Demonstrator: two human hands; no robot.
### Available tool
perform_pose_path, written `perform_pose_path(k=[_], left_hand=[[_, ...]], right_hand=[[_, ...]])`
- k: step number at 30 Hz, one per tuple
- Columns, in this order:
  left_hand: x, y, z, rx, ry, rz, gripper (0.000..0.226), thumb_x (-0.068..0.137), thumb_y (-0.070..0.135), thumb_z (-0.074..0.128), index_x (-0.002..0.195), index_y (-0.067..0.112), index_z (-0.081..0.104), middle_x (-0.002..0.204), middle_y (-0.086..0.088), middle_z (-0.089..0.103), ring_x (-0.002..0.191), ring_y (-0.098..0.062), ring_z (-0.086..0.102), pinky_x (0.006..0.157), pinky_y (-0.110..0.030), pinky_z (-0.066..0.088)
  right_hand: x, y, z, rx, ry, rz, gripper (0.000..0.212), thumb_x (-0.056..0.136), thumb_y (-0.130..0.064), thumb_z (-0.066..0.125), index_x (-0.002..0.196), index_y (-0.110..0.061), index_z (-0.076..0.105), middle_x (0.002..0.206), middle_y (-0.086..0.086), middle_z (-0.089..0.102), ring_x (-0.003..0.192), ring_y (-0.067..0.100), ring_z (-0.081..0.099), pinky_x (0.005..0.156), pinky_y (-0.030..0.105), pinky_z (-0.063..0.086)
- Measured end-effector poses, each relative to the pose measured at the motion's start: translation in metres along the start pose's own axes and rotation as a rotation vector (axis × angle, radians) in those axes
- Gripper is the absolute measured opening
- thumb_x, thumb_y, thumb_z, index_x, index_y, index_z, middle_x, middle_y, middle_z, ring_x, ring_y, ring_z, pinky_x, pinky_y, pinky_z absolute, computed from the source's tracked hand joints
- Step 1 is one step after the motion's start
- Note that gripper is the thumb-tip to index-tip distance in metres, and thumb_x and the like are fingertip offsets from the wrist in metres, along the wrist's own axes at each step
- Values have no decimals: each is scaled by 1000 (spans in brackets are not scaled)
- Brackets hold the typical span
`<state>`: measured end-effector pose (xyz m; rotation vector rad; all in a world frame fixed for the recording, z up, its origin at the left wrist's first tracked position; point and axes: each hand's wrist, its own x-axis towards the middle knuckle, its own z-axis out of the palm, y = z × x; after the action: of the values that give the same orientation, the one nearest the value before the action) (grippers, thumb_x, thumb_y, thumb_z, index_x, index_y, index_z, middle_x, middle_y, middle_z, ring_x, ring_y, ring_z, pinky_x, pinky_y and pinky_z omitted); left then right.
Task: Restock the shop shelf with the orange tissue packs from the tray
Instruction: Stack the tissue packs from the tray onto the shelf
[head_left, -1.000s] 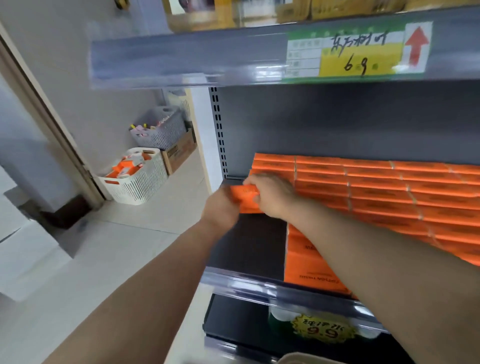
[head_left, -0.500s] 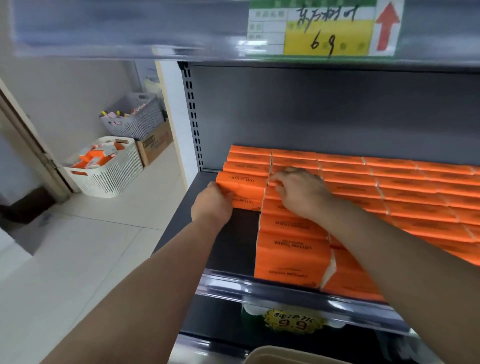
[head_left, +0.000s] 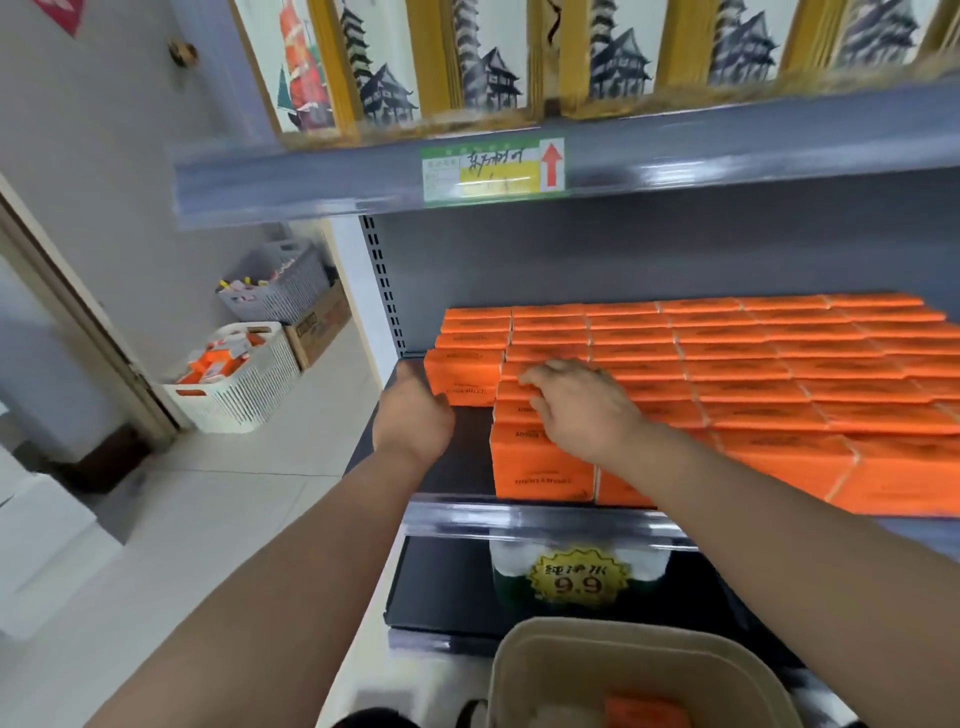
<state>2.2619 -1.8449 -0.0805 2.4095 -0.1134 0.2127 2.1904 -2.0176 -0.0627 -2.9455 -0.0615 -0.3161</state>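
Most of shelf (head_left: 457, 452) stocked, front-left corner bare; one orange pack (head_left: 647, 712) in tray (head_left: 571, 631); right hand (head_left: 582, 410) flat, my left hand (head_left: 413, 415) unclear

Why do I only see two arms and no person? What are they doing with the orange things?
The camera sits on the person's head, so you see only their own arms reaching out. This is a shop shelf holding rows of orange tissue packs. The right hand rests on top of the packs. The left hand is against the end pack on the left; its fingers are hidden, so I cannot tell if it grips it. At the bottom is the tray, with one more orange pack inside.
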Motion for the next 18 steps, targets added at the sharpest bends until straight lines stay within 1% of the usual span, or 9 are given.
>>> perform_pose_path(k=[4,7,8,10,11,13,15,18], left_hand=[[-49,7,-6,26,-48,137,24,89,14,48,112,8,50,106,-13,64,99,-35,60,75,-35,45],[-88,6,1,22,-107,208,15,92,17,46,102,12,56,87,-6,63,89,-33,61,67,-32,43],[-100,5,5,6,-122,224,17,91,15,47,103,12,57,87,-5,64,88,-32,62,68,-33,46],[-123,2,16,-26,-139,266,24,90,9,49,111,11,59,102,-7,68,95,-29,62,78,-35,50],[-134,0,23,-26,-159,284,25,90,7,50,113,10,59,107,-7,67,98,-28,62,82,-36,50],[-156,-6,42,1,-232,288,26,91,9,51,115,11,60,112,-5,67,101,-25,62,85,-32,49],[-178,-14,64,44,-323,287,27,91,12,52,117,13,59,115,-3,67,104,-23,62,87,-32,49],[-209,-29,98,105,-466,275,30,92,13,51,121,16,57,116,-2,66,105,-21,62,90,-36,51]], right_hand=[[-46,-5,1,25,6,-9,37,97,-20,44,134,-22,47,135,2,50,128,23,43,104,41,35],[-85,-1,9,49,20,-22,38,96,-19,47,134,-22,48,132,4,52,125,24,46,104,43,38],[-98,2,14,57,28,-27,38,95,-19,49,133,-21,49,131,4,54,123,24,47,102,43,39],[-124,11,26,61,32,-37,36,93,-20,52,130,-20,53,126,5,58,118,25,50,97,42,43],[-137,16,33,54,25,-33,36,93,-21,52,128,-20,54,123,4,60,115,25,52,94,41,44],[-163,27,49,34,-13,-10,35,93,-22,52,128,-20,54,123,3,60,113,24,52,91,40,46],[-190,37,68,15,-97,28,36,93,-22,52,129,-21,53,127,2,57,116,23,51,90,38,45],[-228,51,100,9,-251,93,36,93,-23,48,129,-23,51,126,1,55,115,23,49,90,38,42]])
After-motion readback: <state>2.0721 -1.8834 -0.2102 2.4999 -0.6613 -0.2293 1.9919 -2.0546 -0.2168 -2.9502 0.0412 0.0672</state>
